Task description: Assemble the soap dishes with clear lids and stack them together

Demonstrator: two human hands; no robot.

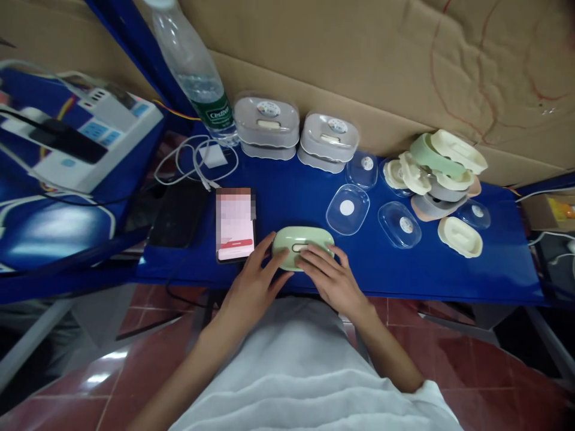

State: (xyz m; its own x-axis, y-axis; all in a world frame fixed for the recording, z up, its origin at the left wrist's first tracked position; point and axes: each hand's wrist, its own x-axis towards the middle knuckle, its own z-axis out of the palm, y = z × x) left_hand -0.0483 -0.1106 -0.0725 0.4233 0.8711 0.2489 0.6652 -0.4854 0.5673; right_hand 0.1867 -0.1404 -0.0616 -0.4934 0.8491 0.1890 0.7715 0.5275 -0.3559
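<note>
Left hand [251, 284]: fingers are curling against the left end of the green case [302, 246], its grip partly closed on it.
Green case: lying on the desk [449, 275] between both grips, just right of the phone [235, 224].
Right hand [330, 278]: fingers are pressing flat on top, not clamped; even pressure from both sides is probably keeping it steady.

Bare blue table top [291, 185] lies open just beyond the green case [302, 246] — a clear lane running far toward the two grey lidded boxes [296, 134] against the cardboard wall. To the left, a phone [235, 224] sits close beside the case, with a dark pad [178, 215] and coiled white cable [195, 160] further out. To the right, clear lids [347, 209] dot the surface — narrow gaps between them — and a pile of shells [440, 170] blocks the far right. A water bottle [193, 66] stands far left.
</note>
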